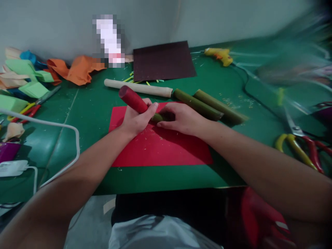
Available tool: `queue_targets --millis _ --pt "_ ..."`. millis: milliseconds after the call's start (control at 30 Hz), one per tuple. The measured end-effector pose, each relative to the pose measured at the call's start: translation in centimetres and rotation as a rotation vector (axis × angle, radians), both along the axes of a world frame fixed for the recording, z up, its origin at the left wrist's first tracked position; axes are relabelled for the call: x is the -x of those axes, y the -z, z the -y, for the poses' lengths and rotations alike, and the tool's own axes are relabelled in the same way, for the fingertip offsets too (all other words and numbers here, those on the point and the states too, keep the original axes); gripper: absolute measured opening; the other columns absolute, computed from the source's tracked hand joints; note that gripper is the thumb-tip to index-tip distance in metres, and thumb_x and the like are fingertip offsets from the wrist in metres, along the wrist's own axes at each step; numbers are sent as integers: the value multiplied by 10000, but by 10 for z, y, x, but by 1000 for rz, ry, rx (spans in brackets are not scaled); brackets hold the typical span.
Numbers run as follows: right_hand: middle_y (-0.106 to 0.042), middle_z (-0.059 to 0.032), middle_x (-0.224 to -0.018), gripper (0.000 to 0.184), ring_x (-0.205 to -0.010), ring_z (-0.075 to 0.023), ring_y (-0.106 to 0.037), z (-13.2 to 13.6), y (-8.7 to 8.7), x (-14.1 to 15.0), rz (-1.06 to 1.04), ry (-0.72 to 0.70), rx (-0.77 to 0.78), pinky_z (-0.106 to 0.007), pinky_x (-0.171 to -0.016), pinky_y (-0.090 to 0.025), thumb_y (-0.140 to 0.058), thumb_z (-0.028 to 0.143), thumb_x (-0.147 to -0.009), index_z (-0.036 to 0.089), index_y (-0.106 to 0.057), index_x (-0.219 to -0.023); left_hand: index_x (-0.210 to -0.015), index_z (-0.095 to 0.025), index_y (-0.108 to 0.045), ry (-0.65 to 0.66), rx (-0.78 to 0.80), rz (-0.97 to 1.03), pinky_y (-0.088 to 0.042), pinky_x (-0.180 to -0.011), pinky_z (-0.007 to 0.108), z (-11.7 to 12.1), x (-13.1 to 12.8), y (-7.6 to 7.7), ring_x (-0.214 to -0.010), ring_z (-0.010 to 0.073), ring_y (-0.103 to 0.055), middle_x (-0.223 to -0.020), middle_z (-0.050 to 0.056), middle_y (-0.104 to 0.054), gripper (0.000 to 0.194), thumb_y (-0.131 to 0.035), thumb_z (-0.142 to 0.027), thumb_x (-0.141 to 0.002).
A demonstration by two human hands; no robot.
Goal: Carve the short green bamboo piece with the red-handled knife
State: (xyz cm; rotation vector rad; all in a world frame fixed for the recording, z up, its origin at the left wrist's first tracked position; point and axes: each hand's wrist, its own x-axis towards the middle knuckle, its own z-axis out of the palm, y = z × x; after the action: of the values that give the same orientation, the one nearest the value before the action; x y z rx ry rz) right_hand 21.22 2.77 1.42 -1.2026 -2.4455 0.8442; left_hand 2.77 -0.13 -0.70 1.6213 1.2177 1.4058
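The person's left hand (137, 119) clasps a partly red bamboo tube (133, 99), its thumb laid along the red section, over a red sheet (166, 148) on the green table (171, 180). The tube slants, its red end towards 10 o'clock and its green end towards 4 o'clock. The right hand (181, 117) arches over that green end, fingers and thumb curved about it; one cannot tell how firmly they press. Taking the red sheet as the dial's centre, a pale bamboo stick (138, 88) lies at 11 o'clock, a dark brown sheet (164, 62) at 12, a yellow hot glue gun (219, 56) at 1 and 2 green bamboo pieces (198, 104) side by side at 2. Scissors (297, 130) with yellow and red handles sit at 3 o'clock, crumpled orange paper (81, 71) at 10.
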Motion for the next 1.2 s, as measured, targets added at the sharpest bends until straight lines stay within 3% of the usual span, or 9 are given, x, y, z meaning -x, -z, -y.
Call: queue_targets --millis 467,800,967,1200 --pt "-729 -83 -1017 272 -880 -198 -617 -2 2 -1 -6 -23 49 -314 -757 -426 -771 320 -865 146 -731 -1070 -636 -204 -527 2 10 -125 -381 -534 261 2 5 2 -533 106 -443 -543 -44 -467 317 -612 -341 -908" --pt "-715 -60 -985 266 -823 -165 -586 -3 3 -4 -29 -37 94 -297 -705 -406 -772 322 -855 157 -731 -1059 -648 -207 -589 -6 15 -303 -397 -559 280 6 8 -9 -545 121 -494 -576 -30 -574 287 -599 -336 -904" --pt "-695 -44 -908 205 -755 -145 -542 -2 2 -4 -28 -19 107 -292 -669 -374 -776 316 -845 159 -713 -962 -642 -209 -632 -26 47 -386 -427 -603 301 8 10 -11 -594 142 -564 -621 -10 -651 309 -595 -368 -904" --pt "-703 -56 -936 234 -787 -158 -565 -3 4 -3 -31 -22 132 -304 -695 -396 -771 306 -852 146 -730 -1017 -652 -226 -646 -41 105 -439 -452 -621 318 10 10 -17 -635 162 -601 -654 -7 -674 296 -591 -383 -897"
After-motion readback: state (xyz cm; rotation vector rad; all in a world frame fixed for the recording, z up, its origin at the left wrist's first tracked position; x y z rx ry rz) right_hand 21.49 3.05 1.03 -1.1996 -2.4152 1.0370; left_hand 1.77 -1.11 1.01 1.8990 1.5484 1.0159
